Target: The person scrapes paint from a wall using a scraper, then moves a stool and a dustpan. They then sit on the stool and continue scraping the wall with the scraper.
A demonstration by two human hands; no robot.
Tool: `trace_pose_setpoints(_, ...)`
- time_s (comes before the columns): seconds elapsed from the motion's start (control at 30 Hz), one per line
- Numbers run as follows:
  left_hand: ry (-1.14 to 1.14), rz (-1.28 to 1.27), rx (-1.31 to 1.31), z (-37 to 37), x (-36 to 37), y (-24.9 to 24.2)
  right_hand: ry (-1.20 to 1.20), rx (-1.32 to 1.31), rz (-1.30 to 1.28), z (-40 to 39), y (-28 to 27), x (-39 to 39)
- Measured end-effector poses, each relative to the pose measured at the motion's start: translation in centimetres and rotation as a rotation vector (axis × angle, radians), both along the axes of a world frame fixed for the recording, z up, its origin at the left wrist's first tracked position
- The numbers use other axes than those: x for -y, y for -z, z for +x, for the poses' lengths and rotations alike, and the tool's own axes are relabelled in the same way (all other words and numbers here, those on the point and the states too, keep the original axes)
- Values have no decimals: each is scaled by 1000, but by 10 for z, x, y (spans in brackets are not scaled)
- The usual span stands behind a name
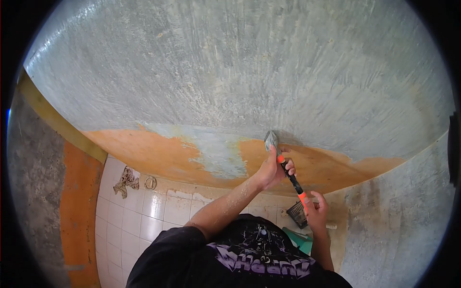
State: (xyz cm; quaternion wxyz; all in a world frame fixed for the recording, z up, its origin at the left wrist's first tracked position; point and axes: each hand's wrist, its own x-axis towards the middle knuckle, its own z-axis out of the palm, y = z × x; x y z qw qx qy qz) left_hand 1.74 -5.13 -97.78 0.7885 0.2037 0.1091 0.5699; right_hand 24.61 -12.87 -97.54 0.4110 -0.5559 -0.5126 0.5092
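Black shirt (pixel 240 254) nearest; left hand (pixel 274 173) has its fingers round the scraper (pixel 297 187) near its head, against the wall (pixel 216 96); right hand's (pixel 316 213) hold its lower end.

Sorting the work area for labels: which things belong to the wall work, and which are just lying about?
In use:
- long-handled tool, in left hand and right hand
- wall, at the tool's head

Apparently just lying about:
- crumpled cloth
- ring-shaped item
- dark slotted container, use unclear
- green item, partly hidden
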Motion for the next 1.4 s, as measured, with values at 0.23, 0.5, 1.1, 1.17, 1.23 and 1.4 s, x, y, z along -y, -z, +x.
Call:
trace_pose_setpoints(0.23, -12, -24, 9, -7, 1, 0, 2, 8, 17, -4, 6, -3)
trace_pose_setpoints(0.5, -30, -31, -23, -11, 2, -1, 9, 35, -8, -13, 4, 1)
trace_pose_setpoints(1.1, -96, 10, -95, -46, 7, 2, -21, -28, -3, -47, 10, 4)
trace_pose_setpoints(1.17, -105, -5, -77, -43, 7, 2, -9, 11, -4, -49, 0, 5)
trace_pose_setpoints(1.23, -113, -22, -56, -43, 9, 0, -18, 56, 14, -49, -4, 4)
trace_pose_setpoints(1.4, -144, -10, -2, -63, 11, 3, -77, 77, 59, -64, -2, 3)
